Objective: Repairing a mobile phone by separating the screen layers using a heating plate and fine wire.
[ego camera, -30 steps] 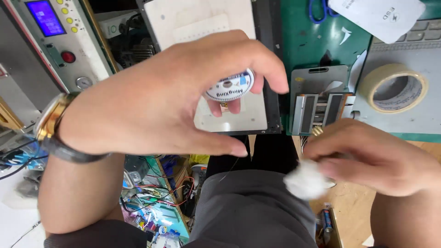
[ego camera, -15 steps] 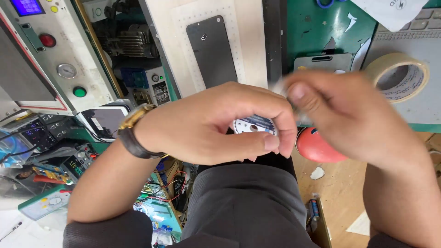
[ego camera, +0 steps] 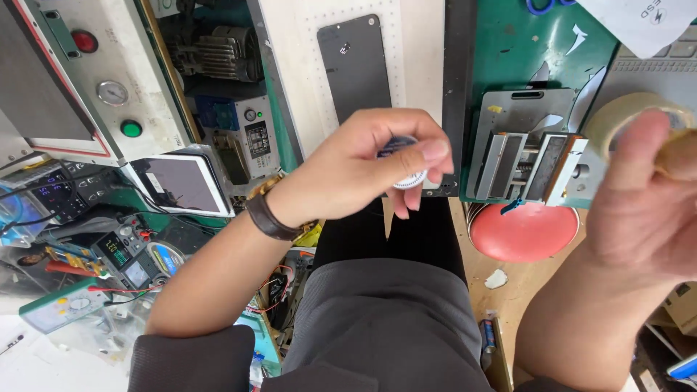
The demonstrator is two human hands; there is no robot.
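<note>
My left hand (ego camera: 370, 163) is raised over my lap, its fingers closed around a small round white and blue spool (ego camera: 408, 176) that is mostly hidden behind them. A watch with a dark strap sits on that wrist. My right hand (ego camera: 650, 199) is out at the right edge, blurred, with the fingers lifted toward a roll of beige tape (ego camera: 617, 120). Whether it holds anything is unclear. A dark phone panel (ego camera: 359, 69) lies on the white mat beyond my left hand.
A grey metal clamp fixture (ego camera: 526, 149) lies on the green mat. A red round stool (ego camera: 524, 231) stands on the floor below it. At left are a machine panel with red and green buttons (ego camera: 109, 80), a tablet (ego camera: 178, 185) and meters with wires (ego camera: 116, 254).
My right hand has pulled away from the spool and swung out to the right edge. My left hand keeps hold of the spool and has lifted slightly. The view has shifted.
</note>
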